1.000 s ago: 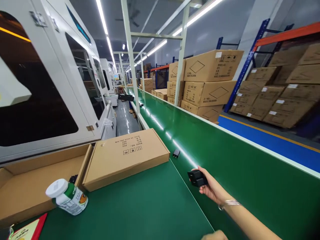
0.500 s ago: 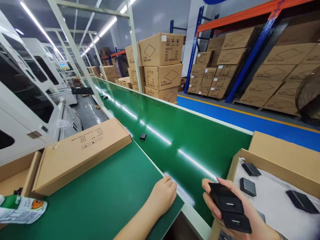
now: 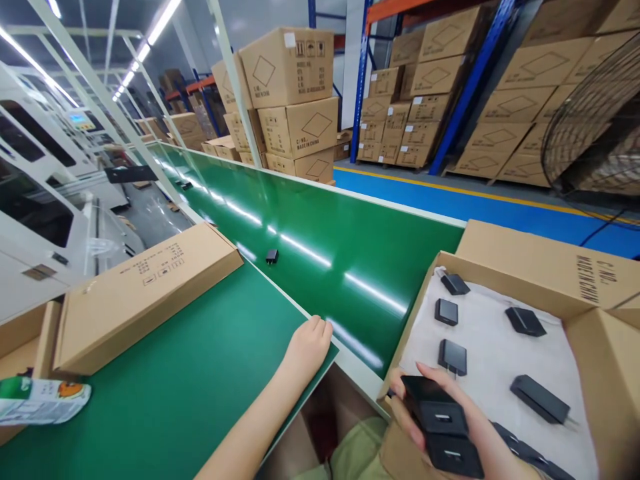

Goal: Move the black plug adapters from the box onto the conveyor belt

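Right hand [image 3: 450, 427] gripping two black chargers [image 3: 440, 427] at the near edge of the open box [image 3: 500, 250], left hand [image 3: 307, 347] flat on the table [image 3: 175, 393] beside it.

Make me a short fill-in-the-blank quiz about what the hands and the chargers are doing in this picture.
1. The right hand holds ____ black chargers, stacked.
2. The left hand rests on the edge of the green ____.
3. Loose chargers lie on white padding inside an open cardboard ____.
4. A single charger sits alone on the green ____ belt.

Missing words: two; table; box; conveyor
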### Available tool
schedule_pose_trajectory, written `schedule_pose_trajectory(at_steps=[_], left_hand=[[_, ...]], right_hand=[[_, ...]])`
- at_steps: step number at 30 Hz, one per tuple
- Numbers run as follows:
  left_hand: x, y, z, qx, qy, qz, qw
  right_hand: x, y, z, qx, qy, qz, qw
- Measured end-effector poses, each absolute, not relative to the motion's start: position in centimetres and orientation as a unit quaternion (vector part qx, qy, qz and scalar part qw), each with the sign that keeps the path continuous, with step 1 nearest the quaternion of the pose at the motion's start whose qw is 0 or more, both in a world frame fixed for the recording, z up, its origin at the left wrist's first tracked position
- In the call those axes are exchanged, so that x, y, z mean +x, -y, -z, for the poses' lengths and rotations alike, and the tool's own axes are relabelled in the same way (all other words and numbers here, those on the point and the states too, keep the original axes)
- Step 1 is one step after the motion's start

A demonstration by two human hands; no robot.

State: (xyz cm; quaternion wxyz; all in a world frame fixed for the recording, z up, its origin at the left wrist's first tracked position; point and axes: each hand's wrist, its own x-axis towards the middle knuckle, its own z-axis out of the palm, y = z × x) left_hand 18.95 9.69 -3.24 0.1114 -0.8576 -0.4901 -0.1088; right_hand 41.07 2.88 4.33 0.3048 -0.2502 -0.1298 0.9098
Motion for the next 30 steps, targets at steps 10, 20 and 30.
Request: schedule_pose_trajectory(at_steps=[10, 20, 30], left_hand=[[18.7, -9.5, 2.8, -0.841, 0.515, 0.112, 0.126], [18.8, -9.5, 3.2, -0.838, 0.518, 0.116, 0.126], [18.7, -9.7, 3.2, -0.843, 0.511, 0.112, 0.122]], right_hand=[[42.9, -4.4, -5.2, -0.327, 0.277, -0.887, 0.170], [48.9, -9.9, 0.6, -0.572, 0.808, -0.112, 0.086], [48.4, -9.5, 2.5, -0.513, 0.854, -0.011, -0.079]])
